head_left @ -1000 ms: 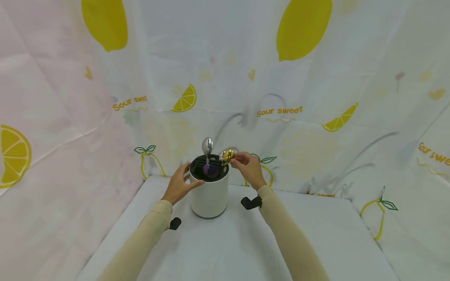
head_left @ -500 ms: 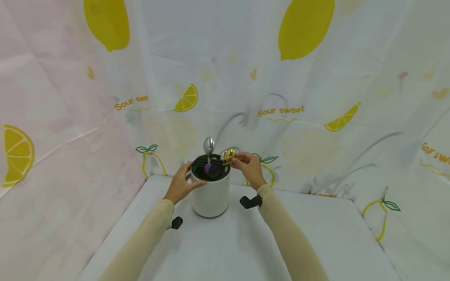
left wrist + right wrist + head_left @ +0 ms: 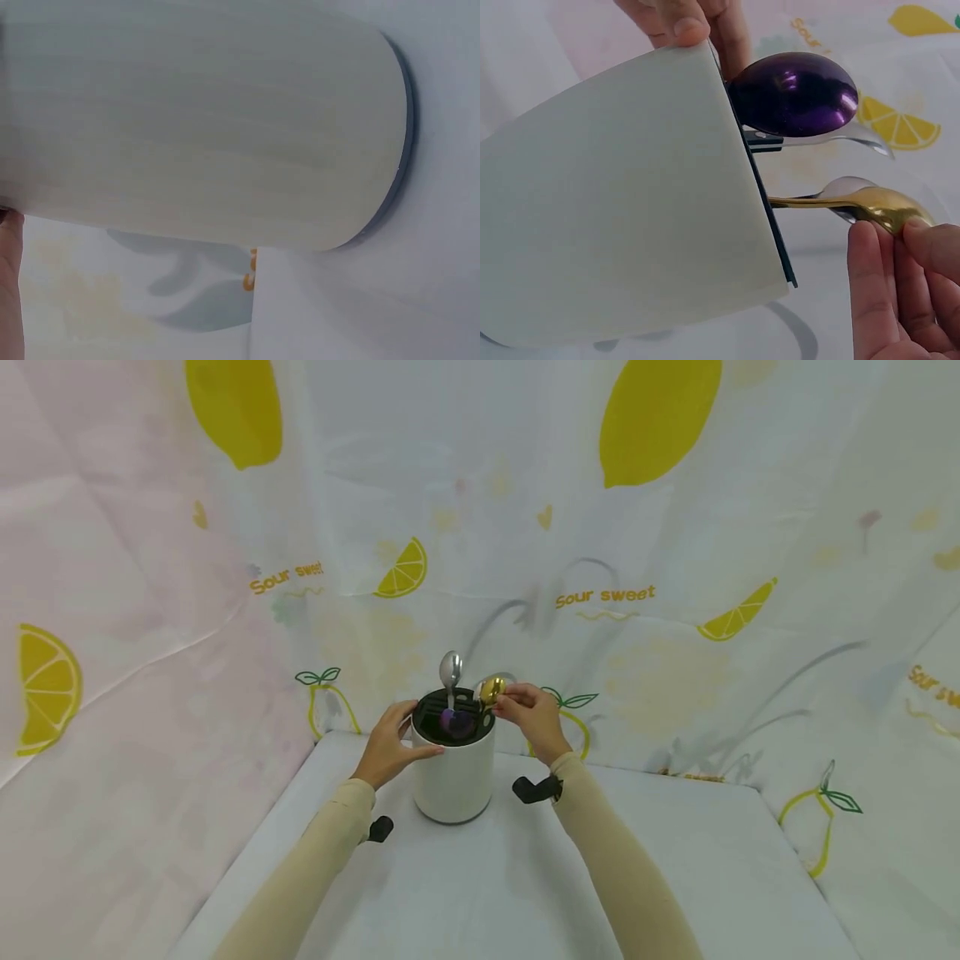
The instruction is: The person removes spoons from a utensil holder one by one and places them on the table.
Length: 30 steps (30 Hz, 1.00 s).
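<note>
A white cylindrical utensil holder with a black slotted top stands on the table. My left hand grips its upper side, thumb at the front rim and fingers round the left. With thumb and fingers, my right hand pinches the bowl of a gold spoon, whose handle goes down into the holder's top. A silver spoon stands upright toward the back of the top. At the front, a purple spoon shows its bowl just above the rim. Another silver spoon is partly hidden behind the gold one.
The table has a white cover. Behind it and at the sides hang cloth walls printed with lemons and words. Black wrist mounts sit under both forearms.
The head view has turned slightly left, so the scene sits a little further right. Both hands keep their holds, and the spoons look the same in the holder.
</note>
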Available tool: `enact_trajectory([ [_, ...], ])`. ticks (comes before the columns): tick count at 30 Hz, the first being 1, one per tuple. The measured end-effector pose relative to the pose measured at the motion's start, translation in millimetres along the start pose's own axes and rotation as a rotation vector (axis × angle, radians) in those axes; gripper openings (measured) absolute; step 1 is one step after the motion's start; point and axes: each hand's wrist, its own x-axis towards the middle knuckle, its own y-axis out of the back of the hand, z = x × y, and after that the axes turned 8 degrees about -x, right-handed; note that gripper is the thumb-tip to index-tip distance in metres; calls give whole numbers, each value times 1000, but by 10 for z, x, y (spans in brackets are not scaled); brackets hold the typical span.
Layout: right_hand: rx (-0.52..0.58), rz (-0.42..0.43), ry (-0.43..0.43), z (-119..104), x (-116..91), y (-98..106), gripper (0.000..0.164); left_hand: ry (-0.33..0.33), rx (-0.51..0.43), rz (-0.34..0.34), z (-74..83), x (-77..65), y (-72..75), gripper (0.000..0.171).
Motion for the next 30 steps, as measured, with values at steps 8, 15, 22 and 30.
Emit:
enact_trajectory([
  [8, 77, -17, -1, -4, 23, -12, 27, -37, 11, 19, 22, 46, 7, 101],
  [15, 104, -29, -10, -35, 0, -39, 28, -32, 34, 10, 3, 23, 20, 101],
  [22, 143, -31, 21, -147, 16, -65, 24, -50, 48, 8, -11, 33, 27, 102],
  [30, 111, -35, 68, -382, 79, -61, 22, -41, 40, -4, -11, 36, 28, 100],
])
